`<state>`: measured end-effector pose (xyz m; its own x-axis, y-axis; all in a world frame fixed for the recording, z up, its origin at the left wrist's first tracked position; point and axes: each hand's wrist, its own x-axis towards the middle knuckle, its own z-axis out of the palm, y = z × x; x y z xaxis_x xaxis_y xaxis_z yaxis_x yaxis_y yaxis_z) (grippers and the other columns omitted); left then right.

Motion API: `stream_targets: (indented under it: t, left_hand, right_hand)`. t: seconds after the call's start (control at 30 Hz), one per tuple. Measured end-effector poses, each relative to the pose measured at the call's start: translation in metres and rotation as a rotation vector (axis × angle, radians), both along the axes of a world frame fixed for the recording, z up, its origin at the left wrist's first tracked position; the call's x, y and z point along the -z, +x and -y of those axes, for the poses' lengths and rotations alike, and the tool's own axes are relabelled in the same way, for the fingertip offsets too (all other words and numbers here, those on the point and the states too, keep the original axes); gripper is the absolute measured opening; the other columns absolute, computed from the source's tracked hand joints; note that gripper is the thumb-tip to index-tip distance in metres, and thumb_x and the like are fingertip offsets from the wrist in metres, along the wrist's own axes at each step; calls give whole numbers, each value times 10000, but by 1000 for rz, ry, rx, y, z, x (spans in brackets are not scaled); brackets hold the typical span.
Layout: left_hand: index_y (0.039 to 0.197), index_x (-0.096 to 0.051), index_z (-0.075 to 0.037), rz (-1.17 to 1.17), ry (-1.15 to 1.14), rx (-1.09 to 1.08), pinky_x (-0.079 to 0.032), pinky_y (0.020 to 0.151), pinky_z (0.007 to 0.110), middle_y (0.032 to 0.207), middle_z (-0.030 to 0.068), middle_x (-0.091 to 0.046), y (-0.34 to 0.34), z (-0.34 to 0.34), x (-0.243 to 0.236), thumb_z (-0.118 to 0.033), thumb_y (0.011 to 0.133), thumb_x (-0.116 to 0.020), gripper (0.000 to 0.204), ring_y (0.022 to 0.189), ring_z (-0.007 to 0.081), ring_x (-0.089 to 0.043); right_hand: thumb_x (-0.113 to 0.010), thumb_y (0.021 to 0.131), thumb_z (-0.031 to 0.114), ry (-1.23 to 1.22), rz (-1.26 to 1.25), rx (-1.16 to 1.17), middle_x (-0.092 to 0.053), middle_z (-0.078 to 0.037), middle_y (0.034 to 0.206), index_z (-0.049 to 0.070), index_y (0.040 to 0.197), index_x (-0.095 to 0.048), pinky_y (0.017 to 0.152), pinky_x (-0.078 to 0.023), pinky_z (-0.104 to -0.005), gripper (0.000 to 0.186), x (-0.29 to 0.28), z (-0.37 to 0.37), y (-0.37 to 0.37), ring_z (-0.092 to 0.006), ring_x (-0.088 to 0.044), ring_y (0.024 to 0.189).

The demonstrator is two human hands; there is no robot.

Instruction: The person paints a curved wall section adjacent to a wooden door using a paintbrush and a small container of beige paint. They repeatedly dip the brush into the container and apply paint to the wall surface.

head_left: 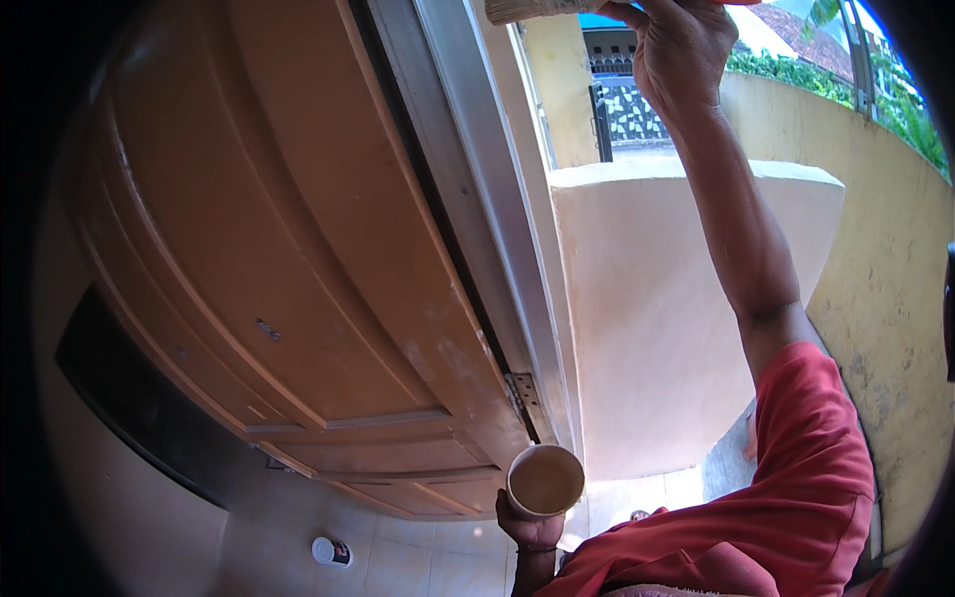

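You have your two hands well apart: your right hand [686,50] is raised to the top edge of the view, gripping a brush [537,9], and your left hand [530,522] is low, near the bottom, holding a cup [545,480] with its fingers around the side

The brush lies near the upper end of the door frame [487,179] as you see it, its bristles pointing left. They are pale, straw-coloured and set in a broad, flat bundle with visible strands; the top edge cuts part of them off. Your fingers and that same edge hide most of the handle, and you cannot tell whether the orange-red patch beyond your hand belongs to it

The cup sits just right of the brown door's [298,229] lower corner in the view, below a metal hinge [523,391]. Its mouth faces you, round, with a thin pale rim around a smooth, tan-beige inside; you cannot tell how full it is

The door has raised mouldings, a glossy streak and whitish smudges near the hinge side. A white tub [331,551] with a dark label lies on the tiled floor [398,557], and a low pale wall [657,318] stands behind your right arm
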<state>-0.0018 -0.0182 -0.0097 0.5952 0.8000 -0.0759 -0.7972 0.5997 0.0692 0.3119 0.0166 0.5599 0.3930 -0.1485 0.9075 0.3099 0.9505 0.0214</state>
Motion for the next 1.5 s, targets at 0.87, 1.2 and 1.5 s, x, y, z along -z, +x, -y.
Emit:
stream_targets:
  t: [0.87,1.2,1.5]
  left_hand:
    - [1535,-535,-89,28,-25,6,-428,1154,637,1574,147,-545,0,9,-14,-548,973,-591,728,1467,379,-498]
    - [1494,-594,-102,-12,3,-31,-409,1181,634,1547,136,-585,-2,10,-10,-641,964,-529,759,1451,377,-521]
    - [1499,-584,-92,-26,-23,-14,-415,1176,631,1543,147,-585,0,10,-11,-639,961,-523,769,1447,382,-521]
  right_hand:
    - [-791,938,30,531,703,891,-776,-141,1010,5,1040,-821,835,-591,-394,109,-15,10,23,-277,-744,942]
    - [-815,900,34,295,633,869,-781,-137,1055,-18,1029,-787,847,-617,-358,142,9,19,83,-268,-753,967]
    - [-823,924,65,-133,140,132,-780,-127,1067,-1,1105,-736,851,-642,-354,212,27,26,68,-236,-771,960]
